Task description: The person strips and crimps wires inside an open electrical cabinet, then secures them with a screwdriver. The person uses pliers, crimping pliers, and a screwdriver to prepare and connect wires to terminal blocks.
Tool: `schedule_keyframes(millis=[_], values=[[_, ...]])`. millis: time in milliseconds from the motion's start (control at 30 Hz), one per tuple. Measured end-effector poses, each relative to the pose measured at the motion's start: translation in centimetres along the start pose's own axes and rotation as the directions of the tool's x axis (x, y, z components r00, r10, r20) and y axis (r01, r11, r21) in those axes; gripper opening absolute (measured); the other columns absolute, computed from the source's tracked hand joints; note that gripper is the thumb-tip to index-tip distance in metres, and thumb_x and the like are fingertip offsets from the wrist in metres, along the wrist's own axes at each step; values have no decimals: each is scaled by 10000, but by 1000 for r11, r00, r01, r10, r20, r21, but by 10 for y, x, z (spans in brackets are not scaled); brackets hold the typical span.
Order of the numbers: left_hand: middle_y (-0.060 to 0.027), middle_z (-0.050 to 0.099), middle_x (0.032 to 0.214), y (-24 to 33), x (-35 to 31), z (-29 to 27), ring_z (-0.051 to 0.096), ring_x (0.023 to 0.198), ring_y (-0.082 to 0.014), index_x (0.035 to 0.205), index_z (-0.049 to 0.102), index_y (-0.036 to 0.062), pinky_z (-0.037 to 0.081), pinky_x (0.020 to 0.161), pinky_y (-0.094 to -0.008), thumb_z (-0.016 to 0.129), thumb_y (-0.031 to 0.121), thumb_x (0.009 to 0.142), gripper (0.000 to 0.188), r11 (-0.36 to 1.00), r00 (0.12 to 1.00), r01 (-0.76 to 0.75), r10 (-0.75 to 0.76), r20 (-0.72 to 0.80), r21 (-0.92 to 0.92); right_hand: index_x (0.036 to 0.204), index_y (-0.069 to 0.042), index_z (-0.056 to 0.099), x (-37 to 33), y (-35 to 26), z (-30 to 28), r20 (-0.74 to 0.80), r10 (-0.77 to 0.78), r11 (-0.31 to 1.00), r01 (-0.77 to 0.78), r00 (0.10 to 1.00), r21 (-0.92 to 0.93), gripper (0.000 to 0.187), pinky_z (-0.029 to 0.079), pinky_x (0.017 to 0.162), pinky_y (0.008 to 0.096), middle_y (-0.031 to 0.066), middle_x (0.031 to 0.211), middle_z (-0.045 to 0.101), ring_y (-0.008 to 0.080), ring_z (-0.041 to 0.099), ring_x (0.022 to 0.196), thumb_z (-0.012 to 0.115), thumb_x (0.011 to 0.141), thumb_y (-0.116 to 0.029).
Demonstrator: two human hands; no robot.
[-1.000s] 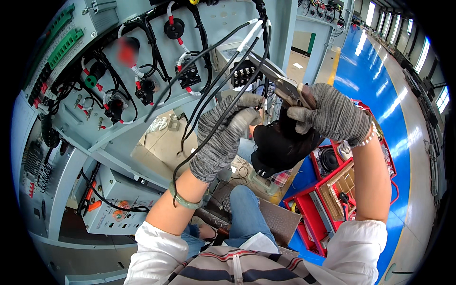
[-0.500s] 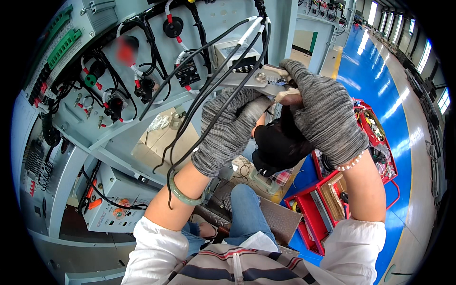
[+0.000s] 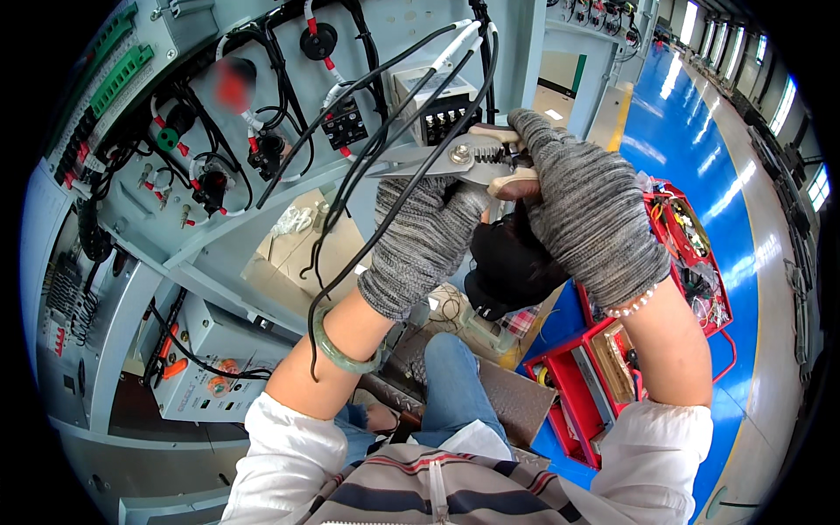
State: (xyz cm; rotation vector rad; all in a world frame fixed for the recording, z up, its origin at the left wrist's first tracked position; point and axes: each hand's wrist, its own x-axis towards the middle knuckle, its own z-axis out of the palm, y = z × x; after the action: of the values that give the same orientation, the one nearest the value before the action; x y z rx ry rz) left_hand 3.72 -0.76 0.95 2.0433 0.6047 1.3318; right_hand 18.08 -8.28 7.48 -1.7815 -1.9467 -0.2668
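Note:
My right hand [image 3: 595, 206], in a grey knitted glove, is wrapped round the beige-and-brown handles of metal pliers [image 3: 461, 156] with a coil spring between them. Their grey jaws point left, above my left hand [image 3: 424, 232], gloved alike. The left fingers are curled beneath the jaws; what they pinch is hidden behind the tool. Several long black wires [image 3: 411, 131] with white sleeves near their upper ends hang across the pliers and down over my left forearm. One loose wire end lies against that forearm, near a green bangle [image 3: 337, 350].
A grey cabinet panel [image 3: 411, 26] with switches and bundled wiring stands ahead and left. Below my hands is another person's black-capped head [image 3: 512, 271]. An open red toolbox [image 3: 560, 376] sits at right on the blue floor [image 3: 700, 157]. A grey box [image 3: 219, 359] stands lower left.
The pliers have shifted slightly left and down. Their handles stand farther apart, with more of the spring showing. The hanging wires have swung a little, and my left hand has moved slightly.

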Motion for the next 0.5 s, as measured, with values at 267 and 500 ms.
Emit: schedule_keyframes(millis=[267,500], values=[[-130,631,841,6,0,0,610,753,-277,965,619,46,476,696,-365,586,239,817,246,989,997,-74,76,-16,129,1126,-34,517,3,2,0,-65,-76,957,54,995,-285,517,476,750,365,156,952,584,277,599,881,693,697,-263],[-86,648,739,11,2,-5,610,657,-165,941,643,20,469,629,-275,612,232,816,247,925,977,-196,211,-14,324,965,-27,551,10,6,0,24,-74,957,78,997,-278,381,473,705,381,158,870,569,289,595,798,651,745,-321]])
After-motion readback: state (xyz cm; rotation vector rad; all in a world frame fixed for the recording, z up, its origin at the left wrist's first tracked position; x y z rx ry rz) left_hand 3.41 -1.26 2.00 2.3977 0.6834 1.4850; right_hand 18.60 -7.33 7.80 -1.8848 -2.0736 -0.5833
